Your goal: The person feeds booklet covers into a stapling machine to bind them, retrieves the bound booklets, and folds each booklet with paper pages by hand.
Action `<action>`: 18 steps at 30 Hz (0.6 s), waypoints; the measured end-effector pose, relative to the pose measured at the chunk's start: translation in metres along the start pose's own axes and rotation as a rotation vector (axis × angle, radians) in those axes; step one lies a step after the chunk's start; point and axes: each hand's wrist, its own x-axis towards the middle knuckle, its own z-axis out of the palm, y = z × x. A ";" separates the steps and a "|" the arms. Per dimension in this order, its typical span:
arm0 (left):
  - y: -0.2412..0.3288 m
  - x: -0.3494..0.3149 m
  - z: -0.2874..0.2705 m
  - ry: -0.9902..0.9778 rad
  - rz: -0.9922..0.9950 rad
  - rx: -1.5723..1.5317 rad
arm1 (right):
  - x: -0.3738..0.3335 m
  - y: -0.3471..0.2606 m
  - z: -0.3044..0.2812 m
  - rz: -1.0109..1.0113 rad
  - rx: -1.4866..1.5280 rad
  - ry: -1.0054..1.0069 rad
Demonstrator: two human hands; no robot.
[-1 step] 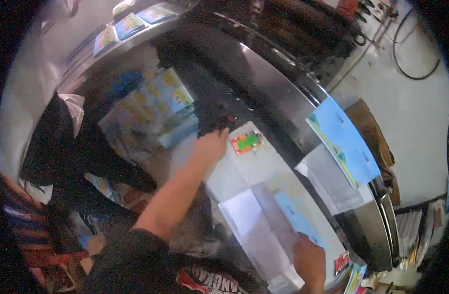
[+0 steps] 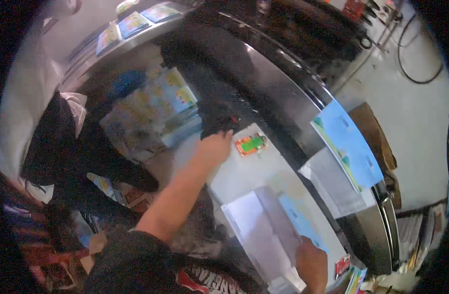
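Observation:
My left hand (image 2: 217, 147) reaches forward to the far end of a pale work surface (image 2: 246, 169), its bent fingertips against a black object (image 2: 215, 117) with a small red part. What they grip there, if anything, is too dark to make out. Just right of those fingers lies a small flat orange item with a bright green middle (image 2: 251, 143). Nearer to me, a white paper sheet (image 2: 246, 215) lies over a light-blue printed sheet (image 2: 298, 215). My right hand (image 2: 312, 264) is at the right edge of the white sheet, fingers curled onto it.
Stacks of printed booklets (image 2: 180, 95) stand beyond my left hand. A metal rail (image 2: 278, 68) curves along the right, with blue printed sheets (image 2: 349, 147) over it. A person in dark clothes (image 2: 53, 137) is at the left. A small red packet (image 2: 342, 267) lies near my right hand.
The whole view has shifted slightly, so things sit a little further right and lower. Both hands keep nearly the same places against the papers and the black object.

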 end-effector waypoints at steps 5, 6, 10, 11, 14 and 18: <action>0.014 -0.003 -0.018 -0.142 0.009 -0.026 | 0.001 0.012 0.007 -0.160 0.049 0.090; 0.011 -0.002 -0.016 -0.140 0.005 -0.025 | 0.004 0.011 0.009 -0.326 0.021 0.205; 0.009 -0.004 -0.013 -0.016 0.062 -0.005 | 0.002 0.005 0.010 -0.250 0.032 0.130; 0.009 -0.005 -0.014 0.026 0.095 -0.003 | 0.001 0.004 0.010 -0.255 0.054 0.143; 0.008 -0.002 -0.020 -0.101 0.087 -0.028 | 0.000 0.002 0.011 -0.222 0.093 0.144; 0.007 0.000 -0.018 -0.112 0.058 -0.027 | 0.000 0.003 0.014 -0.135 0.094 0.143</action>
